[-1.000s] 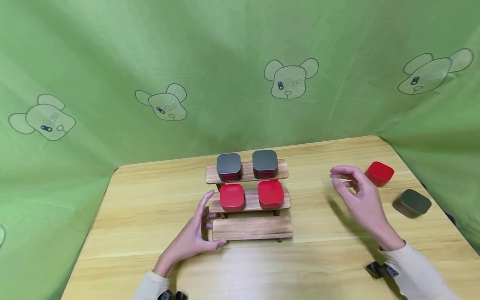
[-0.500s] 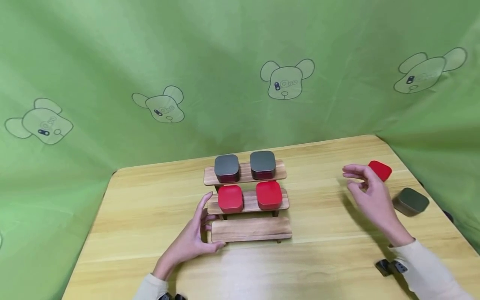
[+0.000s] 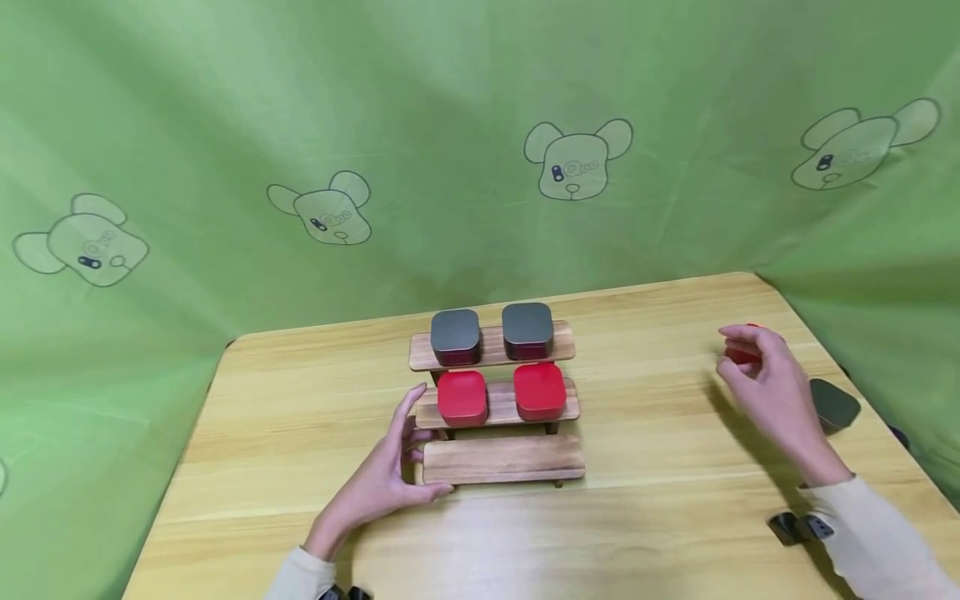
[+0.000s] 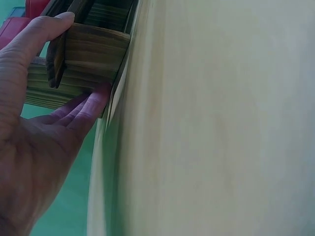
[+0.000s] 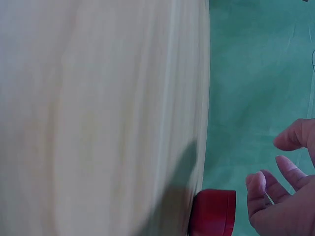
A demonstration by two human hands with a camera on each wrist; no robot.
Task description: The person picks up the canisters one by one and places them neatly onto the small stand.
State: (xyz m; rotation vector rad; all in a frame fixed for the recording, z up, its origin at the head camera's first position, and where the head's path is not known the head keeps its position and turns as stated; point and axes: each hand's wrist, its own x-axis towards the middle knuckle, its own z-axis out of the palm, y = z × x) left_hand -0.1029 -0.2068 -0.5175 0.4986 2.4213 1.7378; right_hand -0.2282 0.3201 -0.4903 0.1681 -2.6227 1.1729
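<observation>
My left hand (image 3: 382, 471) grips the left end of a three-step wooden stand (image 3: 504, 459), thumb at the front edge of the lowest step. In the left wrist view the thumb and fingers (image 4: 93, 103) lie on either side of the stand's end. Two grey square tins (image 3: 455, 333) sit on the top step and two red ones (image 3: 540, 390) on the middle step. The lowest step is bare. My right hand (image 3: 772, 387), fingers loosely bent and holding nothing, hovers by a loose red tin (image 5: 212, 214), partly hiding it in the head view.
A loose grey tin (image 3: 835, 406) stands near the table's right edge, partly behind my right hand. The light wood table (image 3: 300, 392) backs onto a green curtain (image 3: 450, 167) printed with bear heads, which also hangs along both sides.
My right hand has moved to the right, toward the loose red tin, and now covers much of it. My left hand has stayed at the stand.
</observation>
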